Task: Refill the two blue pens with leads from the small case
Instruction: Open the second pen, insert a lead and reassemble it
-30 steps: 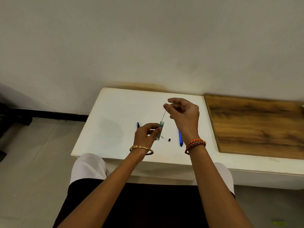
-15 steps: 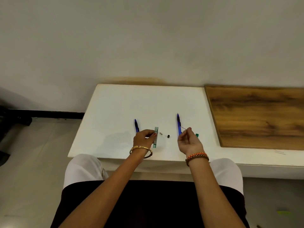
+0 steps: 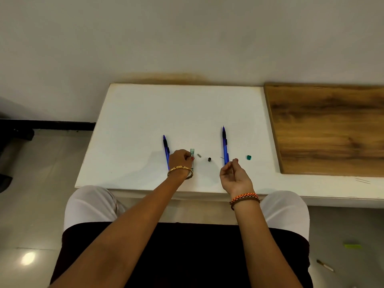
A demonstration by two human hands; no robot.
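Two blue pens lie on the white table [image 3: 145,113], tips pointing away from me. The left pen [image 3: 166,148] runs partly under my left hand [image 3: 180,160], which rests on the table with fingers on the small clear-green lead case [image 3: 192,156]. The right pen [image 3: 225,145] lies with its near end just in front of my right hand [image 3: 234,176]. That hand pinches a thin dark lead [image 3: 225,159] whose tip reaches the pen's near end. Between the hands lie a small grey piece [image 3: 199,155] and a small black cap [image 3: 209,159].
A small green cap [image 3: 249,157] lies right of the right pen. A wooden board [image 3: 332,129] covers the table's right part. The wall stands behind the table. My lap is below the near edge, with floor at both sides.
Both hands came down from above the table. My left hand set the case on the table; my right hand carried the drawn lead to the right pen's near end.
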